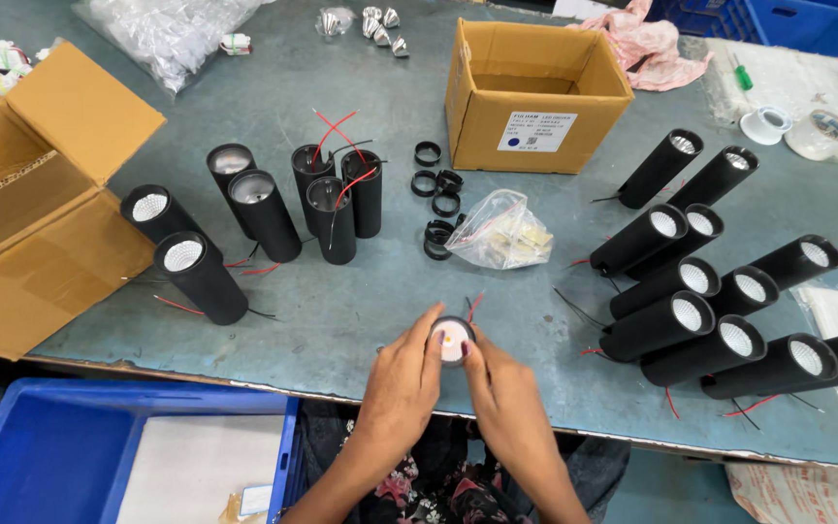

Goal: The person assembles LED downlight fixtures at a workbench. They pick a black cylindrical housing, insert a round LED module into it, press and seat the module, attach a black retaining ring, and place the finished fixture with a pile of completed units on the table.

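Head view: left hand [402,374] and right hand [504,393] both grasp a matte black cylindrical lamp [452,341].

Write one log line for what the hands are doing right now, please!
left hand: grip on black lamp cylinder | right hand: grip on same cylinder, fingertips at rim | place: near table edge | finished cylinders: lying at right

Two hands, left hand [402,374] and right hand [502,393], gripped a black cylindrical lamp housing [452,339] at six o'clock on a grey-green worktable [341,320]; finished black cylinder lamps [720,311] lay at three o'clock.
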The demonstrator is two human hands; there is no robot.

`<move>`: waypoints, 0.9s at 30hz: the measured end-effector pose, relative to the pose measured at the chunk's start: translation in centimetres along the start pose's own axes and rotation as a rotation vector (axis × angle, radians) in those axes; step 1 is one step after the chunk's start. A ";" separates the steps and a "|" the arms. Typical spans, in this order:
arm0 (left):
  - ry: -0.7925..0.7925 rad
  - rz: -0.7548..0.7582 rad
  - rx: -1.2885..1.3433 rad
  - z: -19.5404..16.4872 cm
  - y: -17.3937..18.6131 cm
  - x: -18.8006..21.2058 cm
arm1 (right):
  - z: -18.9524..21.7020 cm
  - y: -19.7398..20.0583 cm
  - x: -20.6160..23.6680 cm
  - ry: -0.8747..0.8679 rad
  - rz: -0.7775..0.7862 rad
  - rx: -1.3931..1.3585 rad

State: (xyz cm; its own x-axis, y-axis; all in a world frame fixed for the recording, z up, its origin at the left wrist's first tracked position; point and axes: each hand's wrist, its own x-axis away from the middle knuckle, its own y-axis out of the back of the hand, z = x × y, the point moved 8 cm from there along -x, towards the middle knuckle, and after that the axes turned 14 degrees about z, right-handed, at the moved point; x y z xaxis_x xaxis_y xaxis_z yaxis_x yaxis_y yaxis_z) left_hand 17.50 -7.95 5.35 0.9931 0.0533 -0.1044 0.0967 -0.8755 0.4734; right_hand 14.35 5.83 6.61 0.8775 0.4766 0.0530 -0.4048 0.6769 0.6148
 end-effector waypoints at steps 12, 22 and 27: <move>0.065 0.031 0.029 -0.1 0.2 -0.3 | -0.9 0.9 -1.1 -0.089 0.105 0.052; 0.019 0.005 0.074 -0.2 0.2 0.1 | 0.7 -0.3 0.3 0.265 -0.006 -0.065; 0.119 0.118 0.484 3.0 -1.7 0.3 | -0.5 3.5 0.6 0.082 0.015 -0.120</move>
State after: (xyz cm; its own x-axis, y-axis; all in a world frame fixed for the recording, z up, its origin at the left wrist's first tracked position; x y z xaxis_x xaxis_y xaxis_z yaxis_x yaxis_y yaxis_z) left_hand 17.42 -7.92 1.92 0.9988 -0.0297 0.0385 -0.0303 -0.9994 0.0138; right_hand 13.35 8.82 8.38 0.8493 0.5279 -0.0061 -0.4496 0.7294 0.5156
